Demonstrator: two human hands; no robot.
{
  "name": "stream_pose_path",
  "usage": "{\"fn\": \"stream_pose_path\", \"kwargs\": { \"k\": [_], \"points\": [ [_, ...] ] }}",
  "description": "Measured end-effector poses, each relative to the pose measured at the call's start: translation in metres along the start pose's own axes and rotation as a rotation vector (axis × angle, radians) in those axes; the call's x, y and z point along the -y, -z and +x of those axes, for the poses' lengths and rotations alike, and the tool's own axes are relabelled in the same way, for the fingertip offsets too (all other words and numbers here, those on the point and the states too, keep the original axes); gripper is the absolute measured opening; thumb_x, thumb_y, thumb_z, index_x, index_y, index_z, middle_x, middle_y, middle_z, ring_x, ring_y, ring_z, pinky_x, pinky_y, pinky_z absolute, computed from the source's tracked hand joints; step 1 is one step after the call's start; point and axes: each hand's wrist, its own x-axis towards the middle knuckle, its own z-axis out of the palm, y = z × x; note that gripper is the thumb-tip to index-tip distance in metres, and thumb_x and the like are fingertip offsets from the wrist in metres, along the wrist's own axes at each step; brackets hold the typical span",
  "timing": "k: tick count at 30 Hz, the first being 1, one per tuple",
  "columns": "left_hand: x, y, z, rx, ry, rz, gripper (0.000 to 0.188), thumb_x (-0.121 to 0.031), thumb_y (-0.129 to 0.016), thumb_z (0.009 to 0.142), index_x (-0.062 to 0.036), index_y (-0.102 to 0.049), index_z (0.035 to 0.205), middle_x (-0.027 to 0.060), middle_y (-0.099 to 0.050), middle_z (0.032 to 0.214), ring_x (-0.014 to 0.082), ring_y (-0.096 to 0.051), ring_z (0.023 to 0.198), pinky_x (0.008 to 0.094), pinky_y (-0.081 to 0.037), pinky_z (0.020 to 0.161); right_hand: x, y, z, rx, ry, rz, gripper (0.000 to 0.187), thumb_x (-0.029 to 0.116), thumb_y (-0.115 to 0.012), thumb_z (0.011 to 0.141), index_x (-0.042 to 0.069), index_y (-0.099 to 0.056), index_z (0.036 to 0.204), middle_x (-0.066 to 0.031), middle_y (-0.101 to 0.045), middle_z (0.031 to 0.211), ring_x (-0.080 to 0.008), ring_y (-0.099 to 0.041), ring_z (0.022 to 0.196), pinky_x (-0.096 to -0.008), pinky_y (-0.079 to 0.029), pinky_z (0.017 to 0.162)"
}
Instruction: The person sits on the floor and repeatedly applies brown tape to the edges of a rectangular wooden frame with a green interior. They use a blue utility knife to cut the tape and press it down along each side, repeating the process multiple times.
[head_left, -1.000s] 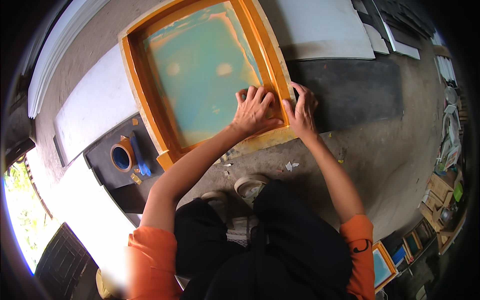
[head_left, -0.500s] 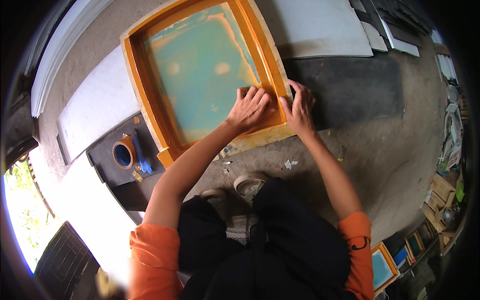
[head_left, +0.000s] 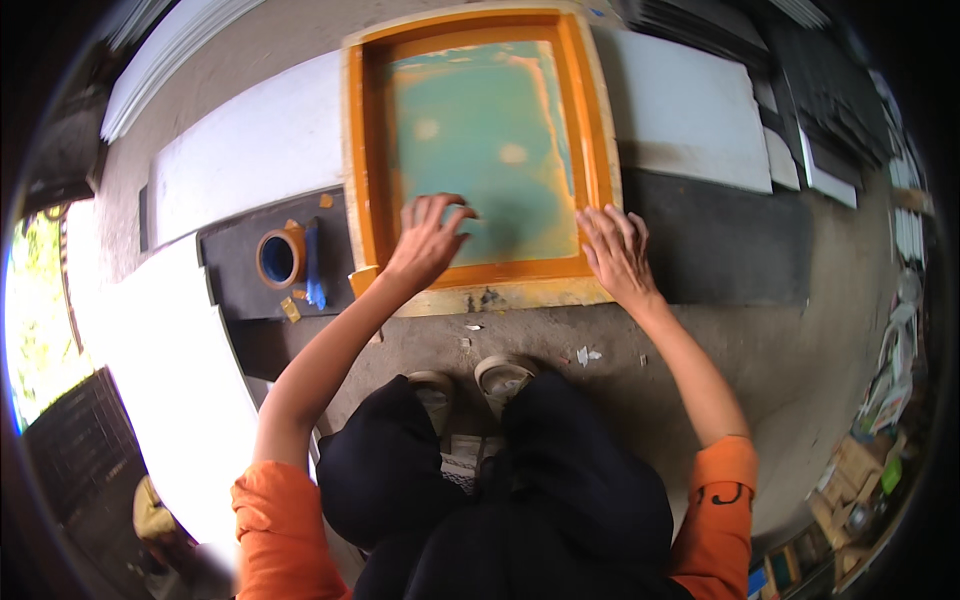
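Observation:
A screen-printing frame point(head_left: 597, 120) lies in front of me, its wooden sides lined with shiny orange-brown tape. Inside it stretches a green mesh point(head_left: 470, 110) with two pale spots. My left hand point(head_left: 430, 240) is over the lower left part of the mesh, fingers apart and slightly bent, with nothing visible in it; whether it touches the mesh I cannot tell. On the frame's right side, near the lower corner, my right hand point(head_left: 622, 258) rests with its fingers spread. Left of the frame sits a roll of tape point(head_left: 262, 262) with a blue inside.
Beside the roll lie a crumpled blue strip point(head_left: 313, 265) and small tape scraps point(head_left: 290, 309). A dark board point(head_left: 720, 240) extends right of the frame, below a white board point(head_left: 685, 105). Another white board point(head_left: 250, 130) is at left. Paper bits point(head_left: 588, 355) litter the floor near my shoes point(head_left: 500, 378).
My left hand has moved left from the frame's lower right corner, and its fingers have opened. My right hand has shifted onto the right side. The view has turned, so the frame appears straighter.

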Motion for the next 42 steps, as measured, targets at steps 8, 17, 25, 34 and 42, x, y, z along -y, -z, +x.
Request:
{"fn": "stream_pose_path", "kwargs": {
  "k": [8,17,25,34,42],
  "points": [
    [0.066,0.017,-0.105,-0.312,0.674,-0.119,0.043,-0.017,-0.047,0.088,-0.0014,-0.037,0.127,0.0157,-0.037,0.130,0.0317,-0.033,0.123,0.0436,-0.021,0.104,-0.011,0.013,0.054,0.529,0.933,-0.113,0.056,0.015,-0.048,0.083,0.030,-0.034,0.135,0.0168,-0.024,0.143,-0.0149,-0.019,0.134,-0.0475,-0.006,0.113],
    [0.052,0.008,-0.094,-0.367,0.748,-0.088,0.028,-0.015,-0.046,0.088,-0.0105,-0.048,0.115,0.0083,-0.053,0.108,0.0254,-0.047,0.108,0.0432,-0.029,0.099,0.078,-0.058,0.109,0.342,0.996,0.157,0.053,0.026,-0.048,0.079,0.028,-0.041,0.131,0.0159,-0.032,0.140,-0.0131,-0.019,0.134,-0.0504,-0.001,0.111],
    [0.047,0.001,-0.095,-0.470,1.016,-0.287,0.020,-0.019,-0.043,0.091,-0.0085,-0.054,0.104,0.0089,-0.050,0.099,0.0262,-0.044,0.102,0.0419,-0.027,0.095,0.093,-0.073,0.119,0.290,1.022,0.182,0.049,0.029,-0.052,0.079,0.029,-0.047,0.127,0.0155,-0.036,0.137,-0.0129,-0.020,0.134,-0.0538,0.001,0.110],
    [0.045,0.002,-0.089,-0.483,0.962,-0.249,0.018,-0.020,-0.043,0.091,-0.0086,-0.054,0.101,0.0081,-0.050,0.095,0.0248,-0.045,0.099,0.0416,-0.026,0.094,0.135,-0.095,0.138,0.258,0.992,0.188,0.035,0.027,-0.052,0.079,0.028,-0.059,0.114,0.0141,-0.041,0.133,-0.0138,-0.019,0.134,-0.0558,0.000,0.109],
    [0.046,0.003,-0.092,-0.494,0.969,-0.246,0.016,-0.018,-0.045,0.090,-0.0080,-0.054,0.099,0.0087,-0.050,0.095,0.0253,-0.046,0.097,0.0417,-0.027,0.094,0.128,-0.088,0.130,0.167,0.965,0.237,0.019,0.027,-0.054,0.076,0.026,-0.067,0.090,0.0182,-0.048,0.122,-0.0138,-0.019,0.133,-0.0561,-0.001,0.109]
  ]
}}
